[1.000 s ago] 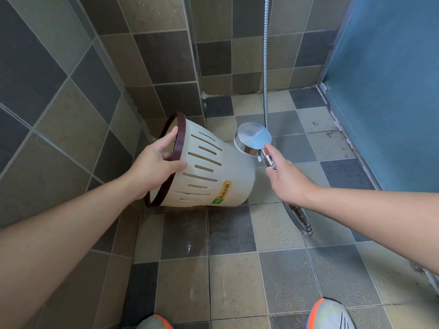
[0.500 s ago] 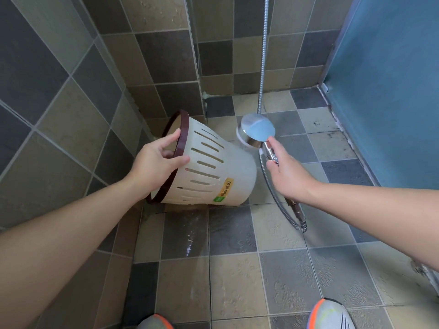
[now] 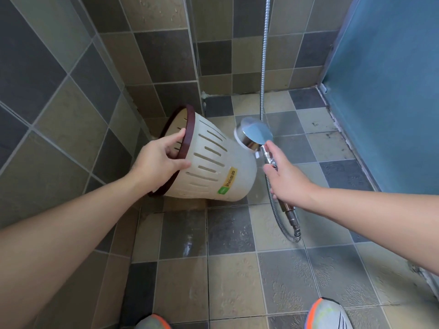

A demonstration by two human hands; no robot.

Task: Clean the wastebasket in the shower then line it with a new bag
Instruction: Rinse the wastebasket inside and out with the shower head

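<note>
My left hand reaches in from the lower left, arm extended, and grips the dark brown rim of the wastebasket, thumb curled over the outside wall and fingers hooked inside the mouth. The cream, slotted wastebasket lies tipped on its side in the shower corner, low against the tiled floor; whether it touches the floor I cannot tell. Its long axis runs roughly left to right, mouth turned toward the left wall, closed base pointing right and slightly down. A green and yellow label faces up on its side. My right hand comes in from the right, fingers wrapped round the handle of the chrome shower head, forefinger stretched along the neck. The head sits just beside the base of the wastebasket, and its hose hangs behind.
</note>
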